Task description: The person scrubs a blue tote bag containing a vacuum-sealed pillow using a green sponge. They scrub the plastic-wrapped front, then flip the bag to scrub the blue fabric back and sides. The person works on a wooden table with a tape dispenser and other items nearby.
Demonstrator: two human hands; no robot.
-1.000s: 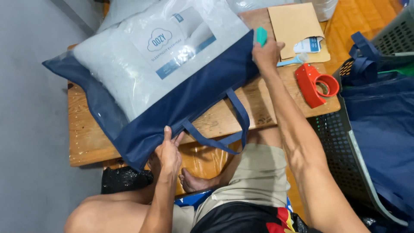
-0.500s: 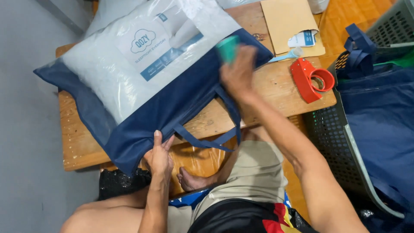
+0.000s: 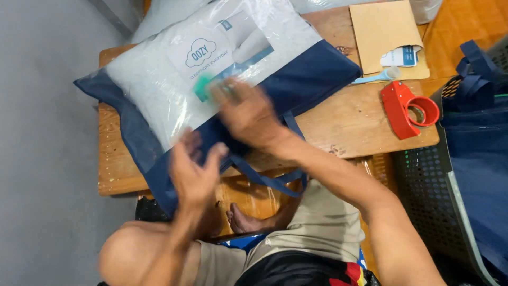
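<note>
A white pillow in clear plastic wrap (image 3: 174, 74) lies in a navy blue carry bag (image 3: 296, 79) on a wooden table (image 3: 349, 122). My right hand (image 3: 246, 111) is over the bag's middle, blurred, holding a small teal object (image 3: 203, 86) at its fingertips. My left hand (image 3: 193, 172) is raised off the bag's near edge with its fingers spread and nothing in it. The bag's blue strap (image 3: 264, 177) hangs over the table's front edge.
A red tape dispenser (image 3: 407, 108) sits on the table's right end. Behind it lie a brown envelope (image 3: 383, 32) with a card and a pale blue tool (image 3: 373, 78). A dark mesh basket (image 3: 434, 196) with blue bags (image 3: 476, 137) stands at right. My knees are under the table.
My right hand swept left from the bag's far right corner to its middle, carrying the teal object. My left hand lifted off the bag's front edge and opened.
</note>
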